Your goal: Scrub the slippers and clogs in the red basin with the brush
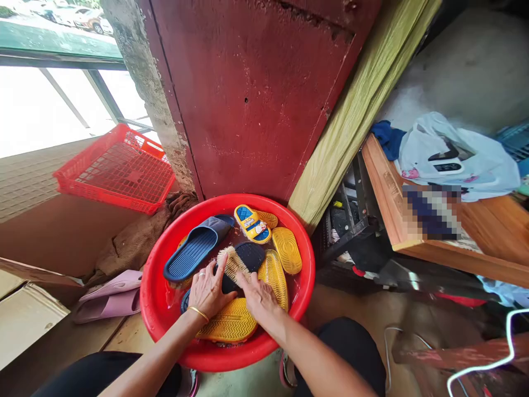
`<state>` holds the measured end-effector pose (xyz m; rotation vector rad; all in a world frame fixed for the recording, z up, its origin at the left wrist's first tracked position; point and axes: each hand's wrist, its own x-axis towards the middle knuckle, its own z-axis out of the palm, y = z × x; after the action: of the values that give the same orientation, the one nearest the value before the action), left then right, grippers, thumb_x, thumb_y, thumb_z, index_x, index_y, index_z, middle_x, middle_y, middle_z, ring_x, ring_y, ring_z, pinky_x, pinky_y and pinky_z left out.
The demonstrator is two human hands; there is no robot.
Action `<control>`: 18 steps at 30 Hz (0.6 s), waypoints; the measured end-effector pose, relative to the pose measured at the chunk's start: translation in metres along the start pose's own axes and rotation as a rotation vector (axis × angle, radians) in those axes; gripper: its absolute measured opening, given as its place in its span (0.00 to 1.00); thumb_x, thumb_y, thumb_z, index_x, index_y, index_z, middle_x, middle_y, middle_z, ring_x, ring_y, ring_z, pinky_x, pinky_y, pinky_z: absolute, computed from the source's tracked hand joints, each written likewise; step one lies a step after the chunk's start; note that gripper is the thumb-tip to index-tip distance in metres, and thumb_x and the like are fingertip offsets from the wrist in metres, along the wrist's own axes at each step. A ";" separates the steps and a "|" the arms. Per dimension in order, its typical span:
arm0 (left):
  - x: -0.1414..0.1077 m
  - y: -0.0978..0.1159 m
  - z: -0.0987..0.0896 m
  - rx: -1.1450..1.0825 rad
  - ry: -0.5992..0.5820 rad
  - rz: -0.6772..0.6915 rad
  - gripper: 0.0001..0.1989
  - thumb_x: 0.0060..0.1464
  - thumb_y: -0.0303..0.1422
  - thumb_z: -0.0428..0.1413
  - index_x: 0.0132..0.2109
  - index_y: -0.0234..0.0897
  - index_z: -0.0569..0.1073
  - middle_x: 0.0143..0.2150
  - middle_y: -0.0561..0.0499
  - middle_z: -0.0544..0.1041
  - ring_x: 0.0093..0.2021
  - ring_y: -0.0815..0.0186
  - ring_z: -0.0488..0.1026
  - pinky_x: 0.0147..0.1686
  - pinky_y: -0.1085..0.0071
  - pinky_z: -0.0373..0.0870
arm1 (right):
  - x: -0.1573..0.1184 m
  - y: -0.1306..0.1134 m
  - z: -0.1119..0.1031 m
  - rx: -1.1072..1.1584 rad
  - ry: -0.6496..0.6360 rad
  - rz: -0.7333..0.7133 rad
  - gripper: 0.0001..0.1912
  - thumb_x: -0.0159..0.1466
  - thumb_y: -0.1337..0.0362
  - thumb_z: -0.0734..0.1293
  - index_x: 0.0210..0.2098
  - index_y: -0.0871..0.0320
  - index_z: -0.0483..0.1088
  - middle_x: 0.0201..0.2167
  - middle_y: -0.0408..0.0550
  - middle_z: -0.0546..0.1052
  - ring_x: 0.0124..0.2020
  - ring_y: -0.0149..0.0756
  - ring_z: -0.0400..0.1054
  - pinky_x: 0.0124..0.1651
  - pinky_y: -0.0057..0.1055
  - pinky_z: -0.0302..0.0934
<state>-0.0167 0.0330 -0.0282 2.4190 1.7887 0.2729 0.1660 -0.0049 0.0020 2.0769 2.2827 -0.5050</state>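
A red basin (306, 264) holds water and several slippers. Inside it, a scrub brush (233, 263) with pale bristles lies over a dark slipper (250, 255). My left hand (210, 288) has its fingers spread, the index fingertip touching the brush's left side. The fingers of my right hand (260, 300) are closed on the brush's lower end. Beneath both hands a yellow slipper (231, 322) shows its zigzag sole. A blue slipper (194, 251) lies at the left, and a small yellow-and-blue slipper (253, 224) at the back. Yellow soles (287, 251) line the right side.
Behind the basin stands a dark red door (256, 99). At the left are a red plastic crate (119, 171) and pink slippers (111, 298). A wooden table (487, 220) with a white plastic bag (454, 151) is at the right. A white cable (483, 366) hangs at lower right.
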 end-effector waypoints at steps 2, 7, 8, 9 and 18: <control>0.001 0.003 0.001 -0.030 -0.007 -0.009 0.56 0.50 0.47 0.64 0.77 0.31 0.46 0.67 0.28 0.68 0.61 0.40 0.70 0.59 0.51 0.65 | 0.004 0.007 0.002 0.002 0.014 0.033 0.36 0.71 0.74 0.56 0.74 0.41 0.54 0.65 0.55 0.71 0.53 0.43 0.75 0.56 0.39 0.66; 0.009 -0.007 -0.002 -0.159 -0.022 -0.015 0.47 0.56 0.49 0.58 0.75 0.29 0.54 0.66 0.28 0.70 0.62 0.42 0.72 0.59 0.51 0.67 | 0.028 0.042 -0.004 0.048 0.060 0.220 0.31 0.73 0.71 0.55 0.74 0.47 0.57 0.65 0.60 0.70 0.61 0.48 0.71 0.61 0.43 0.63; 0.011 -0.014 -0.004 -0.208 -0.032 -0.047 0.45 0.57 0.50 0.57 0.73 0.28 0.57 0.65 0.28 0.72 0.61 0.42 0.73 0.58 0.52 0.68 | 0.031 0.046 -0.005 0.068 0.052 0.230 0.31 0.74 0.71 0.55 0.74 0.46 0.57 0.64 0.59 0.72 0.60 0.47 0.71 0.61 0.42 0.63; 0.014 -0.022 -0.006 -0.264 -0.063 -0.093 0.42 0.56 0.50 0.57 0.70 0.28 0.63 0.62 0.29 0.75 0.59 0.43 0.75 0.57 0.53 0.70 | 0.034 0.048 -0.006 0.084 0.046 0.232 0.31 0.74 0.71 0.54 0.74 0.47 0.57 0.63 0.59 0.73 0.60 0.46 0.71 0.60 0.41 0.64; 0.006 -0.021 -0.026 -1.585 -0.513 -0.572 0.18 0.47 0.43 0.68 0.42 0.37 0.80 0.34 0.44 0.85 0.33 0.54 0.83 0.37 0.61 0.80 | 0.004 -0.004 0.009 0.069 0.003 0.030 0.38 0.68 0.75 0.56 0.76 0.54 0.51 0.56 0.62 0.75 0.51 0.47 0.75 0.52 0.39 0.69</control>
<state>-0.0398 0.0448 -0.0067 0.7414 1.0942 0.5968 0.1602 -0.0034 -0.0061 2.1407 2.2633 -0.5880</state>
